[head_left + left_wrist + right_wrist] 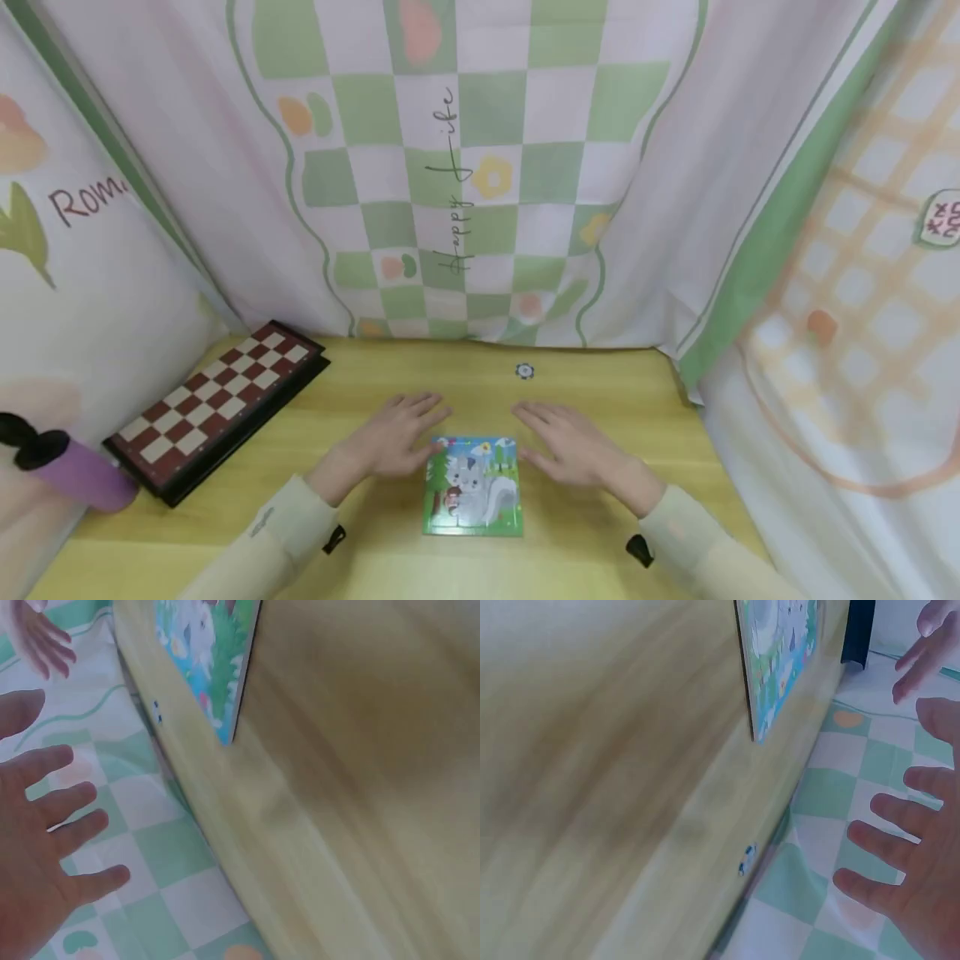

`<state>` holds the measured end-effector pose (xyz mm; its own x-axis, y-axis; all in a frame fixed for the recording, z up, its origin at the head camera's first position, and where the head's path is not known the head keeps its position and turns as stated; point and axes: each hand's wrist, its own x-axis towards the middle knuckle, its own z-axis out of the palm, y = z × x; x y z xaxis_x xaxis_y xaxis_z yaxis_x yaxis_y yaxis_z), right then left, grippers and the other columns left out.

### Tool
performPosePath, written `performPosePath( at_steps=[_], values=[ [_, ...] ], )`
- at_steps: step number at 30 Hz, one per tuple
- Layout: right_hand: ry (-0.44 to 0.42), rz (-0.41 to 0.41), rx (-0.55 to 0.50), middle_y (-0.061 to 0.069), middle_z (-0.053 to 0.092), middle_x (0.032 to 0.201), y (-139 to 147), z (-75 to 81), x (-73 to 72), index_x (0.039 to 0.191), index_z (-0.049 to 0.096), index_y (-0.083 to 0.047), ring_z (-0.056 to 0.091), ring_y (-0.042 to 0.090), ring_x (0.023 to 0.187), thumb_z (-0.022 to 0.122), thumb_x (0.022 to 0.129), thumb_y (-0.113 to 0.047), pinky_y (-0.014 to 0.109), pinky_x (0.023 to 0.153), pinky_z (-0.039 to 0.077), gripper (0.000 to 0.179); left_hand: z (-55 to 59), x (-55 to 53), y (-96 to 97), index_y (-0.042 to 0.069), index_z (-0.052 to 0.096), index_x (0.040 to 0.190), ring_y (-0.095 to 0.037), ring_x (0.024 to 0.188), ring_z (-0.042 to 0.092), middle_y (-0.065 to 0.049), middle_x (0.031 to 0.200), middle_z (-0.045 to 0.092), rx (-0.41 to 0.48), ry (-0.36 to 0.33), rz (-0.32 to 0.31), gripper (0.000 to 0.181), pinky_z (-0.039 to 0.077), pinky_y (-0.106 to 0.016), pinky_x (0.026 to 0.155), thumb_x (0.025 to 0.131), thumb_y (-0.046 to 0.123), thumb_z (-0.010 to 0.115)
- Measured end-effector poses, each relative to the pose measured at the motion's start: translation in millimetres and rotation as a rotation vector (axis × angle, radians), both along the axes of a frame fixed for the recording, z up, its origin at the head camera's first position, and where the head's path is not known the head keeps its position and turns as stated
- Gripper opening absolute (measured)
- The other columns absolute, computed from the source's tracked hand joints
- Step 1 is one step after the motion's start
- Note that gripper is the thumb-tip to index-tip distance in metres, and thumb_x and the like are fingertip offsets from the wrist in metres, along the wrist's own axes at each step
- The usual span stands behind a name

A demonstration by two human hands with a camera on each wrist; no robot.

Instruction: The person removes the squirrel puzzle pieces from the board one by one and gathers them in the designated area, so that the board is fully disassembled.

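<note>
A flat picture puzzle (472, 487) showing a grey squirrel lies on the wooden table, between the two hands. My left hand (396, 435) hovers at the puzzle's upper left, its fingers spread and pointing inward. On the other side my right hand (572, 446) mirrors it, fingers extended toward the upper right corner. Both palms are bare in the wrist views, where the left hand (45, 832) and the right hand (915, 840) hang above the tabletop with fingers apart. Neither holds anything.
A folded checkered game board (217, 400) lies on the left of the table. Beside it is a purple bottle (82, 475) with a black lid. Behind the puzzle sits a small round chip (524, 371). Patterned curtains (465, 167) enclose the back and sides.
</note>
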<state>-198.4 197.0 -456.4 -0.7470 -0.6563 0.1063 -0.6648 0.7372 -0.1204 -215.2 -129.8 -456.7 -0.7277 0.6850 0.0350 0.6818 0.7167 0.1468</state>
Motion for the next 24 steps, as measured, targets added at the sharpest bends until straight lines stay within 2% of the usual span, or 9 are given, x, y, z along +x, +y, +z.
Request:
performPosePath(
  at_steps=[4, 7, 9, 12, 17, 21, 24],
  values=[
    [-0.017, 0.022, -0.028, 0.021, 0.053, 0.155, -5, -9.2, 4.4, 0.154, 0.045, -0.002, 0.056, 0.041, 0.139, 0.06, 0.103, -0.036, 0.058, 0.116, 0.047, 0.063, -11.6, 4.0, 5.6, 0.006, 0.058, 0.144, -0.04, 0.14, 0.056, -0.02, 0.15, 0.059, 0.046, 0.052, -0.057, 0.052, 0.046, -0.062, 0.116, 0.102, 0.036, 0.06],
    [-0.043, 0.015, -0.047, 0.02, 0.055, 0.154, -10, -16.4, 6.6, 0.154, 0.046, -0.003, 0.058, 0.04, 0.138, 0.063, 0.101, -0.034, 0.057, 0.116, 0.048, 0.063, -19.9, 5.0, 11.3, 0.006, 0.061, 0.14, -0.038, 0.137, 0.059, -0.019, 0.146, 0.062, 0.058, 0.047, -0.075, 0.049, 0.047, -0.062, 0.115, 0.1, 0.035, 0.064],
    [-0.073, 0.002, -0.047, 0.019, 0.055, 0.154, -13, -23.2, 9.4, 0.154, 0.045, -0.004, 0.058, 0.039, 0.138, 0.064, 0.101, -0.034, 0.057, 0.117, 0.047, 0.064, -27.8, 7.0, 14.7, 0.007, 0.06, 0.141, -0.038, 0.138, 0.057, -0.018, 0.148, 0.061, 0.045, 0.015, -0.082, 0.051, 0.046, -0.062, 0.116, 0.1, 0.037, 0.064],
    [-0.122, -0.018, -0.029, 0.019, 0.055, 0.154, -17, -24.6, 5.9, 0.156, 0.044, -0.005, 0.057, 0.039, 0.139, 0.064, 0.101, -0.037, 0.058, 0.118, 0.046, 0.066, -32.1, 3.1, 20.2, 0.009, 0.056, 0.147, -0.039, 0.144, 0.052, -0.019, 0.154, 0.054, 0.012, -0.045, -0.083, 0.059, 0.041, -0.064, 0.12, 0.1, 0.044, 0.063],
    [-0.209, -0.079, -0.008, 0.022, 0.054, 0.153, -28, -35.2, 4.3, 0.156, 0.041, -0.002, 0.055, 0.041, 0.14, 0.063, 0.101, -0.043, 0.058, 0.118, 0.045, 0.072, -48.3, 3.3, 29.6, 0.013, 0.05, 0.152, -0.042, 0.152, 0.04, -0.018, 0.164, 0.042, -0.037, -0.125, -0.053, 0.068, 0.033, -0.068, 0.123, 0.098, 0.052, 0.062],
    [-0.216, -0.127, -0.023, 0.022, 0.057, 0.147, -35, -50.2, 1.5, 0.154, 0.044, 0.0, 0.06, 0.037, 0.132, 0.064, 0.1, -0.045, 0.054, 0.112, 0.052, 0.074, -60.5, 4.0, 36.1, 0.019, 0.045, 0.157, -0.043, 0.156, 0.032, -0.017, 0.169, 0.032, -0.075, -0.166, -0.012, 0.073, 0.028, -0.07, 0.125, 0.097, 0.056, 0.062],
    [-0.205, -0.141, -0.029, 0.02, 0.059, 0.14, -39, -60.9, -1.3, 0.151, 0.048, 0.002, 0.062, 0.033, 0.123, 0.066, 0.099, -0.046, 0.05, 0.106, 0.056, 0.074, -66.8, 4.8, 38.7, 0.022, 0.039, 0.16, -0.042, 0.156, 0.031, -0.017, 0.17, 0.03, -0.094, -0.18, 0.002, 0.077, 0.028, -0.069, 0.125, 0.096, 0.059, 0.061]
  ],
)
